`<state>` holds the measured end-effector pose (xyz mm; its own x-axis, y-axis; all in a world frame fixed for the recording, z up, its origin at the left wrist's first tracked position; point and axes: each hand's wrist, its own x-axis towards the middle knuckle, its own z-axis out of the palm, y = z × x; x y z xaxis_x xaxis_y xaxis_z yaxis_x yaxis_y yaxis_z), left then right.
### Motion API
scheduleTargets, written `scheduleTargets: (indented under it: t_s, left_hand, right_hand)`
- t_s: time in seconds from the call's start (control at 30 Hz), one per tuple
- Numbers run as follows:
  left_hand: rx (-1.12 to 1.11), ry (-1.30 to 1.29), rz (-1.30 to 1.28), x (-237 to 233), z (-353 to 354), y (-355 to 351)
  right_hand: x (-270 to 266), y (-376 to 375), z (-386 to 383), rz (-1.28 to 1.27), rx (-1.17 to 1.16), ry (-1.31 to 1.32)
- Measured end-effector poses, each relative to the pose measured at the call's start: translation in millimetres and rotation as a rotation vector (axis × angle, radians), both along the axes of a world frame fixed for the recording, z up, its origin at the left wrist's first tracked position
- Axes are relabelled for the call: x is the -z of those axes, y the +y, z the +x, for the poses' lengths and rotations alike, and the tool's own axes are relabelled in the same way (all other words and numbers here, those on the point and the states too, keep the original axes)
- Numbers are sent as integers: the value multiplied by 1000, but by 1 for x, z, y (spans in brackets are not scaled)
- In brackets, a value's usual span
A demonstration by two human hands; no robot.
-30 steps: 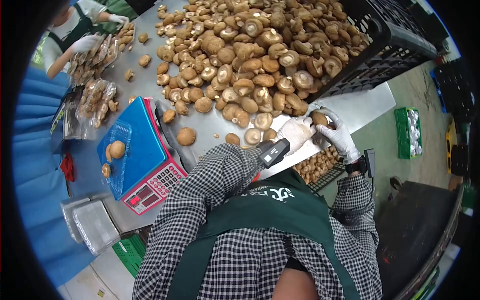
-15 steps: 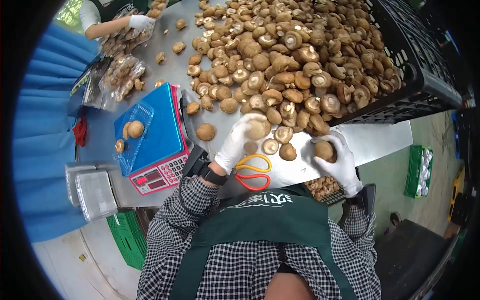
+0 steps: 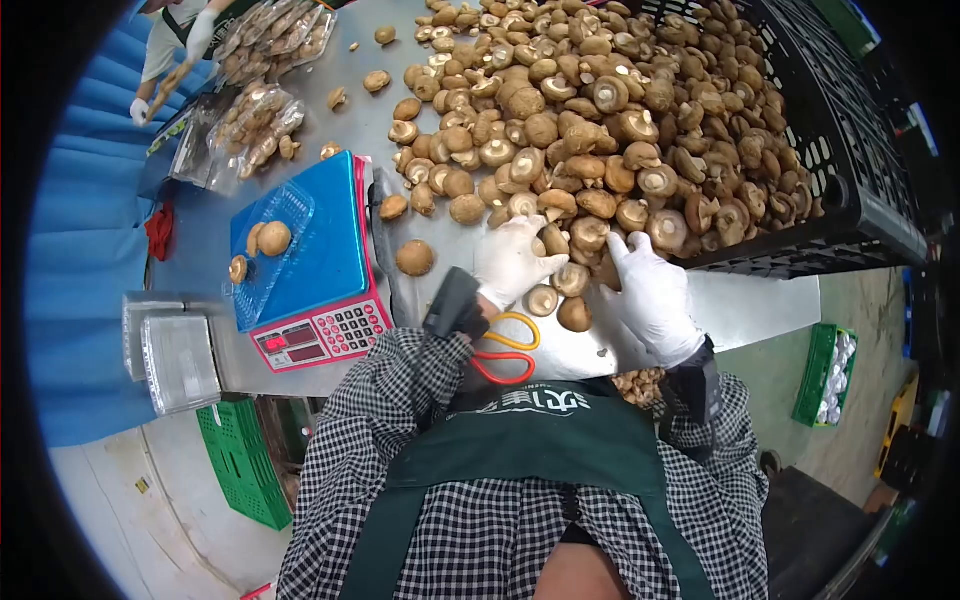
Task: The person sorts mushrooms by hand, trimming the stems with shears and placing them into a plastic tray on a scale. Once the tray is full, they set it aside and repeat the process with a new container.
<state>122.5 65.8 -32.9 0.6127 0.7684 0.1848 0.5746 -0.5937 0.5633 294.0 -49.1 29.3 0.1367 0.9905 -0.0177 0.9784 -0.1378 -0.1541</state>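
Note:
My left hand (image 3: 515,262), in a white glove, is at the near edge of a heap of shiitake mushrooms (image 3: 590,130). Its thumb and forefinger close round a brown mushroom (image 3: 554,238). Also gloved, my right hand (image 3: 655,305) reaches to the heap from the right with fingers apart, a mushroom (image 3: 604,270) lying beside its fingertips. Between the hands, loose mushrooms lie on the metal table, one stem up (image 3: 541,300) and one cap up (image 3: 574,315). Scissors with yellow and red handles (image 3: 505,366) lie below my left wrist, their blades hidden.
At left, a blue-topped scale (image 3: 335,240) carries a clear tray (image 3: 285,215) with several mushrooms. A black crate (image 3: 850,225) borders the heap at right. Bagged mushrooms (image 3: 255,125) lie at the far left, near a co-worker's gloved hand (image 3: 203,33). Clear trays (image 3: 180,362) are stacked at the table edge.
Both hands have moved to the heap's near edge. The mushroom in my right hand is out of it, and the larger one at my left fingers no longer shows. The co-worker's hands have shifted.

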Motion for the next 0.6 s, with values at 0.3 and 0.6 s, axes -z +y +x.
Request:
scheduleTargets:
  t_s: [0.3,0.6]
  left_hand:
    - [-118,-514,-852,-14,-49,-3]
    - [67,-357,-813,-14,-22,-36]
  right_hand:
    - [8,-8,12,-62,-190,24]
    - [-5,9,-6,-159,50,131]
